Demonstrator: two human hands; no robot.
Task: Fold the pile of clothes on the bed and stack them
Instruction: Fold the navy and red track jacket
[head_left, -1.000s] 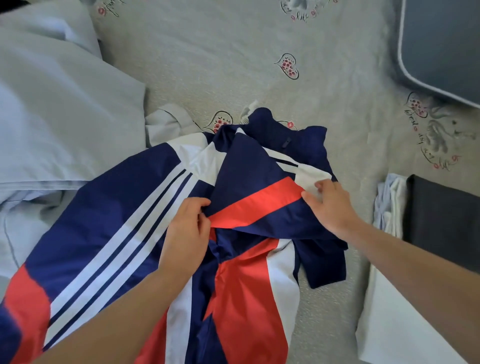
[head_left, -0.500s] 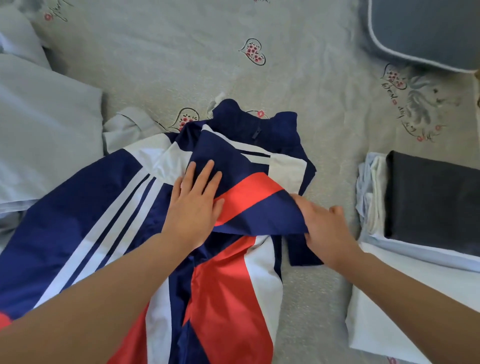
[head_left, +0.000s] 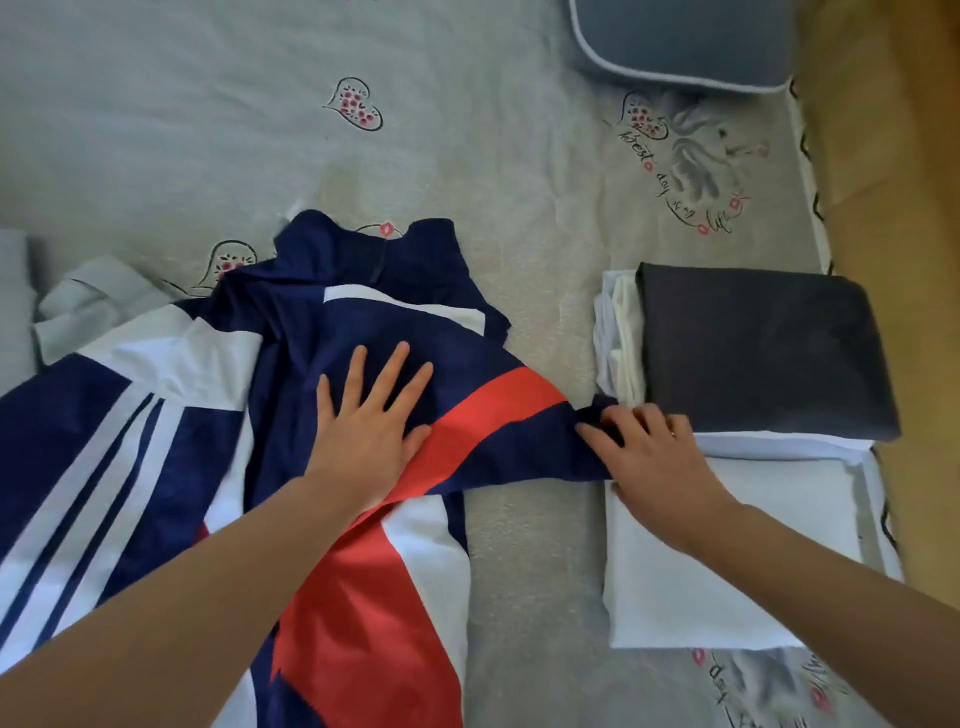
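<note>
A navy, red and white track jacket (head_left: 171, 452) lies spread over the bed's left half, collar pointing away from me. My left hand (head_left: 371, 431) presses flat on its navy chest, fingers straight and spread. My right hand (head_left: 647, 457) pinches the end of the jacket's sleeve (head_left: 498, 415), which is stretched rightward across the bed. Just beyond that hand stands a stack of folded clothes: a dark grey piece (head_left: 763, 353) on top of white and pale blue pieces (head_left: 717, 566).
The bedspread (head_left: 467, 171) is light grey with printed hearts and script. A grey-blue pillow (head_left: 680, 41) lies at the far right. Pale blue unfolded cloth (head_left: 78, 312) shows at the left edge. The bed's right edge (head_left: 810, 197) borders a wooden floor.
My right hand has drawn the sleeve out to the right, up to the folded stack. My left hand has flattened and slid higher onto the jacket's chest. The view has shifted right.
</note>
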